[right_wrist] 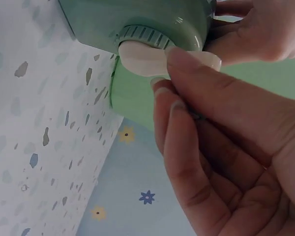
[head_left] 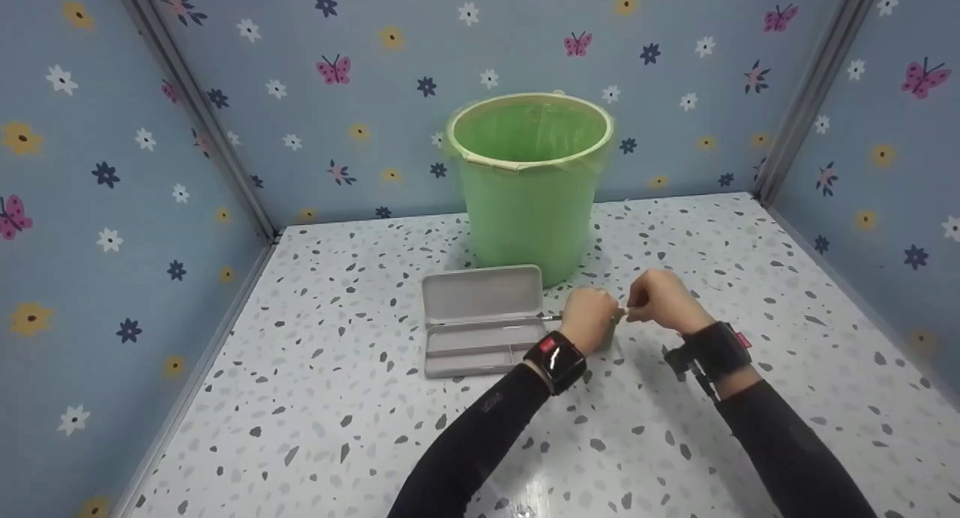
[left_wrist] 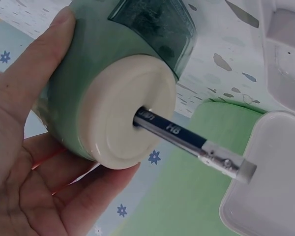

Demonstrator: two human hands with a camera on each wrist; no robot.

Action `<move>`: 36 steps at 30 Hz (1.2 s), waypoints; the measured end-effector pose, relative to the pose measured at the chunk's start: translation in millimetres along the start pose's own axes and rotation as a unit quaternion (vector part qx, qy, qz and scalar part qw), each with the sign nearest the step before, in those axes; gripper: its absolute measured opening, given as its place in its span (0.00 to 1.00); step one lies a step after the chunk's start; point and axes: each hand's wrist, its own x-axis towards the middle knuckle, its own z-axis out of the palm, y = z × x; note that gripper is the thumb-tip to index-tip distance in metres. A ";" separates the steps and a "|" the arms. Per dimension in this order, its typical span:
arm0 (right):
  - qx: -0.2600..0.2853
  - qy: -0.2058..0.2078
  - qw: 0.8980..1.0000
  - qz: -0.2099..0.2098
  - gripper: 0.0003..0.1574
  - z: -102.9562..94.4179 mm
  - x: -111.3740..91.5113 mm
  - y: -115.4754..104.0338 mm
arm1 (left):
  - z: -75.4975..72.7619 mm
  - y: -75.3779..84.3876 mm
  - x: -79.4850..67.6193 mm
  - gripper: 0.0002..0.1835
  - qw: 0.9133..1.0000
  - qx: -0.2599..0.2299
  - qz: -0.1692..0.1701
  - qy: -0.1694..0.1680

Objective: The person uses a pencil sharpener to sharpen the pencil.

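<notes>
My left hand (head_left: pixel 590 317) grips a green hand-crank pencil sharpener (left_wrist: pixel 101 49), thumb on one side and fingers on the other. A dark HB pencil (left_wrist: pixel 179 136) sticks out of the hole in its round cream face, its eraser end outward. The dark see-through shavings drawer (left_wrist: pixel 160 29) shows beside that face. At the sharpener's other end, my right hand (head_left: pixel 664 300) pinches the cream crank handle (right_wrist: pixel 142 60) between thumb and fingers. In the head view the left hand hides most of the sharpener. The pencil's point is hidden inside it.
An open grey-white pencil case (head_left: pixel 480 297) lies left of the hands, its lid raised toward the back. Behind it stands a green bin (head_left: pixel 525 218) with a clear liner over its rim. Flower-patterned walls (head_left: pixel 360 91) enclose the speckled table (head_left: pixel 337 413) at back and sides.
</notes>
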 end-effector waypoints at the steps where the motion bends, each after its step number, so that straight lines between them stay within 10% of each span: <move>1: -0.003 0.005 1.000 0.002 0.07 -0.8 1.9 -0.8 | 0.3 -0.1 0.0 0.08 1.000 -0.001 0.002 0.002; 36: -0.067 0.035 0.994 0.079 0.06 20.8 44.9 11.1 | 10.8 -8.6 -1.9 0.12 0.994 -0.069 0.030 0.081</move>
